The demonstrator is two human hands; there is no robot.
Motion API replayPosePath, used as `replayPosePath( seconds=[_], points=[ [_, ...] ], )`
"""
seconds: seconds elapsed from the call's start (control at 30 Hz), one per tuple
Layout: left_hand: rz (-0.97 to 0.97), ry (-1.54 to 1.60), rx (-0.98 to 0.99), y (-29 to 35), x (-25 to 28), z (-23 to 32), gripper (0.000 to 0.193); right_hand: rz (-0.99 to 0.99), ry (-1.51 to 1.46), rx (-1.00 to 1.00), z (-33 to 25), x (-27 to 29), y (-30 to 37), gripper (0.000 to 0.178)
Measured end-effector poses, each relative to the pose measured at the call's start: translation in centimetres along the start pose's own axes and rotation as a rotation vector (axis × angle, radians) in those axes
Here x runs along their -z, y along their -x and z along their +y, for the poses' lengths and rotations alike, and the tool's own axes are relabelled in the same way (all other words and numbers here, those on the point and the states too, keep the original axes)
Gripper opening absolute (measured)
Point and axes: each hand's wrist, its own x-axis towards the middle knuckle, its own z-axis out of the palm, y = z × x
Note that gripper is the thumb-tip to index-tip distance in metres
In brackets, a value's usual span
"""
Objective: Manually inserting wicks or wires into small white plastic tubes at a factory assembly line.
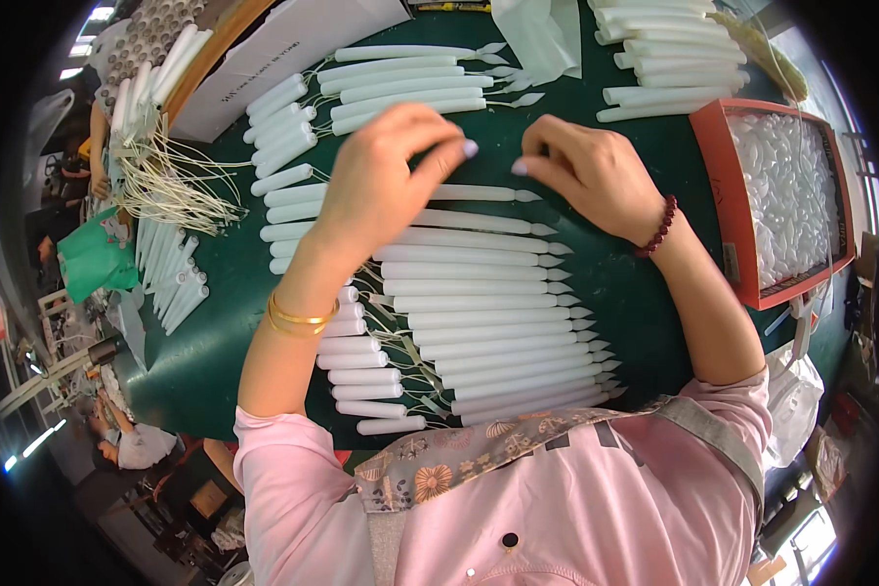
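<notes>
My left hand (386, 171) hovers over the far part of the rows of white electric candles, its thumb and forefinger drawn together. My right hand (596, 176) is a short way to the right, fingers curled and thumb tip close to the forefinger. Whatever either hand may pinch is too small or hidden. Beneath and nearer me lies a long row of candle sticks (493, 319) with pointed flame tips (581, 313) facing right. Short white tubes (352, 360) lie along their left, joined by thin wires (400, 347). A smaller group of candles (400, 73) lies beyond my left hand.
The table is dark green (215, 381). An orange-red box (742, 230) of clear flame-shaped tips stands right. White tubes (674, 59) are stacked at far right. Bundled wires (181, 176) and a white carton (288, 68) are at far left. Another person (137, 444) is in the left background.
</notes>
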Motion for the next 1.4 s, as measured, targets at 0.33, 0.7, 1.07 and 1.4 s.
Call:
replayPosePath(
  seconds=[0.33, 0.7, 1.07, 1.4],
  points=[
    [-0.09, -0.26, -0.144, -2.1, -1.2, -2.3, 0.019, 0.174, 0.345, 0.019, 0.6, 0.1, 0.0, 0.028],
    [-0.145, -0.018, -0.018, 0.8, -1.2, -0.4, 0.019, 0.019, 0.212, 0.088, 0.3, -0.2, 0.2, 0.019],
    [-0.177, 0.042, -0.024, 0.2, -1.9, 0.7, 0.02, -0.125, 0.171, 0.081, 0.2, 0.8, 0.8, 0.019],
    [-0.225, 0.031, -0.084, 0.3, -2.1, 0.1, 0.019, -0.199, 0.134, 0.081, 0.6, 1.1, 0.9, 0.02]
  ],
)
